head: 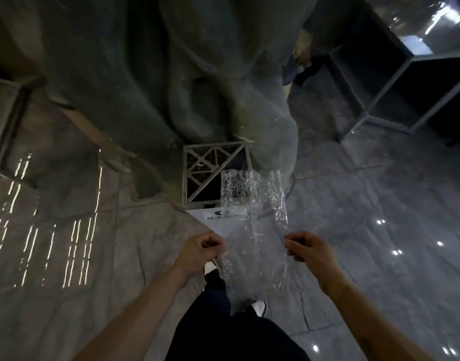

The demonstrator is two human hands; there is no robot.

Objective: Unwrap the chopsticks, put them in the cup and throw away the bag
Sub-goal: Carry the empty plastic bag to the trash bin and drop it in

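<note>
The bag (252, 225) hangs between the left hand (200, 252) and the right hand (311, 252), each pinching one near corner. Beyond the bag stands the square bin (214, 175), the bag's far edge overlapping the bin's near right corner. Right of the bin, well apart, stands the shelf unit (395, 82).

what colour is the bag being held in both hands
The bag is clear and crinkly, with a white printed strip across its near-left part; the head view shows it.

Indoor public-looking hall: glossy marble floor tiles (380, 204), metal-framed bin (213, 175).
</note>
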